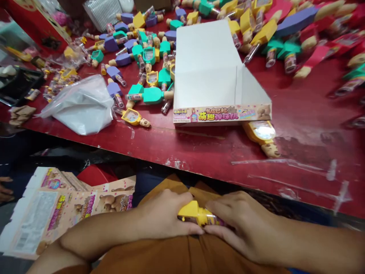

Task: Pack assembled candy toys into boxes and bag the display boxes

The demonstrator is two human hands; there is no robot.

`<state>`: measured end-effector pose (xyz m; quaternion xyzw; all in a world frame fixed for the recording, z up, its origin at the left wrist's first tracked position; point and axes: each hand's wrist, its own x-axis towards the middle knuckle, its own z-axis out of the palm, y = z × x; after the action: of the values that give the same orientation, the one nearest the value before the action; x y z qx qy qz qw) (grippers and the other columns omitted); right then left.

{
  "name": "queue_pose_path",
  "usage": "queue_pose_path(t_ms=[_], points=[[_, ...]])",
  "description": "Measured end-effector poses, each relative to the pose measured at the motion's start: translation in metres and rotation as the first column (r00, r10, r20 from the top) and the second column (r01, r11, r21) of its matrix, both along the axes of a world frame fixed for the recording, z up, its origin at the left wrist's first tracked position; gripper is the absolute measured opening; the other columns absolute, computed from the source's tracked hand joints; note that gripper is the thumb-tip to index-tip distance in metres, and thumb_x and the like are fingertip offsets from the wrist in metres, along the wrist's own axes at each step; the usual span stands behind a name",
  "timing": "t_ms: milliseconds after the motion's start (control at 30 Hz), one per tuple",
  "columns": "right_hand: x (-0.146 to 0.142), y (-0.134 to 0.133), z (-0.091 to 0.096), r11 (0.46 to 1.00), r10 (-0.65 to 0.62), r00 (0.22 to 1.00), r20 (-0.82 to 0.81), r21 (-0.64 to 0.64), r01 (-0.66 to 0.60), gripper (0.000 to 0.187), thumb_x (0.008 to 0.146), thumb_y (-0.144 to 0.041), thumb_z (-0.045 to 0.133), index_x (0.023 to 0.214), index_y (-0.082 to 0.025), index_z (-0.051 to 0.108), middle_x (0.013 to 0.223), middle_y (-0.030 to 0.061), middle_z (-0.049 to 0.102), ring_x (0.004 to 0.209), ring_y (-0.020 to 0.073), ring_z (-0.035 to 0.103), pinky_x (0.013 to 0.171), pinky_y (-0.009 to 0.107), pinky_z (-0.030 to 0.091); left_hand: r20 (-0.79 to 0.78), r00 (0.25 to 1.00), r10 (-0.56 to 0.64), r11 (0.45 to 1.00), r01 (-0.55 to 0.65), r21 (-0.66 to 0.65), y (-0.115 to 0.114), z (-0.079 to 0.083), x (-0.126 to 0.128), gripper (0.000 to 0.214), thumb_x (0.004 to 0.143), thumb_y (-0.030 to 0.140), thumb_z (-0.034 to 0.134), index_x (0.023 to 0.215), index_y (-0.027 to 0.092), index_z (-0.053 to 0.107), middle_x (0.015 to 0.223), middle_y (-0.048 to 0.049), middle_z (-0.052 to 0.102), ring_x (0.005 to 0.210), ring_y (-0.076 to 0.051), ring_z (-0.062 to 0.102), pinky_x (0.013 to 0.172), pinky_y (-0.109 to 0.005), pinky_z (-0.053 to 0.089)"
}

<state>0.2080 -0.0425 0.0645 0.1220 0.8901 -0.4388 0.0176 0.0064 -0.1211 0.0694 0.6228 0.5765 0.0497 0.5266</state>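
Note:
Above my lap, both hands are closed on a yellow candy toy (190,210). My left hand (172,213) wraps round its yellow body, hiding much of it. The clear tube end (212,219), with a printed label, is between the thumb and fingers of my right hand (238,219). On the table ahead stands an open white display box (205,82) with a printed front strip. A yellow toy (261,133) with a bear-head end lies partly beneath the box's front right corner. Another yellow toy (132,116) lies left of the box, near the table edge.
Many purple, green, yellow and red toys cover the back of the red table (159,142). A clear plastic bag (82,104) lies at left, by a black tray (21,85). Flattened printed cartons (71,209) are stacked below the edge. Another person's hand (5,189) shows far left.

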Motion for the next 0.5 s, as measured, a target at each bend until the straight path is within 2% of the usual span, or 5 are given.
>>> queue_pose_path(t_ms=[100, 267, 400, 500], points=[[-0.001, -0.002, -0.004, 0.996, -0.042, 0.998, 0.055, -0.081, 0.046, 0.017, 0.092, -0.026, 0.046, 0.082, -0.017, 0.056, 0.071, 0.002, 0.057, 0.06, 0.0156, 0.05, 0.054, 0.027, 0.03, -0.057, 0.998, -0.009, 1.0, 0.008, -0.022, -0.003, -0.001, 0.002, 0.03, 0.074, 0.046, 0.065, 0.081, 0.019, 0.055, 0.073, 0.0006, 0.061, 0.062, -0.013, 0.055, 0.052, -0.021, 0.031], [-0.003, -0.001, -0.013, 0.975, -0.011, 0.995, 0.099, -0.221, 0.032, 0.022, 0.092, -0.029, 0.047, 0.075, -0.016, 0.052, 0.068, 0.0022, 0.055, 0.059, 0.0148, 0.049, 0.054, 0.026, 0.031, -0.112, 0.992, -0.055, 0.999, 0.054, -0.006, -0.009, -0.003, 0.007, 0.031, 0.077, 0.047, 0.062, 0.084, 0.018, 0.054, 0.076, -0.0023, 0.063, 0.065, -0.017, 0.058, 0.053, -0.023, 0.032], [-0.008, 0.003, -0.009, 0.983, 0.013, 0.996, 0.094, -0.183, 0.004, 0.018, 0.092, -0.026, 0.047, 0.078, -0.016, 0.053, 0.07, 0.0016, 0.055, 0.059, 0.015, 0.048, 0.054, 0.027, 0.03, -0.184, 0.977, -0.11, 0.994, 0.11, -0.009, -0.005, 0.001, 0.005, 0.034, 0.077, 0.05, 0.061, 0.087, 0.018, 0.055, 0.075, -0.0042, 0.064, 0.065, -0.02, 0.059, 0.051, -0.025, 0.031], [-0.004, 0.009, -0.002, 0.996, 0.028, 0.994, 0.107, -0.085, -0.019, 0.014, 0.091, -0.026, 0.049, 0.081, -0.018, 0.054, 0.072, 0.0012, 0.057, 0.061, 0.0161, 0.052, 0.054, 0.027, 0.033, -0.151, 0.986, -0.068, 0.997, 0.07, 0.011, 0.007, 0.004, -0.001, 0.034, 0.075, 0.049, 0.065, 0.085, 0.018, 0.057, 0.077, -0.0028, 0.064, 0.068, -0.019, 0.06, 0.052, -0.023, 0.032]])
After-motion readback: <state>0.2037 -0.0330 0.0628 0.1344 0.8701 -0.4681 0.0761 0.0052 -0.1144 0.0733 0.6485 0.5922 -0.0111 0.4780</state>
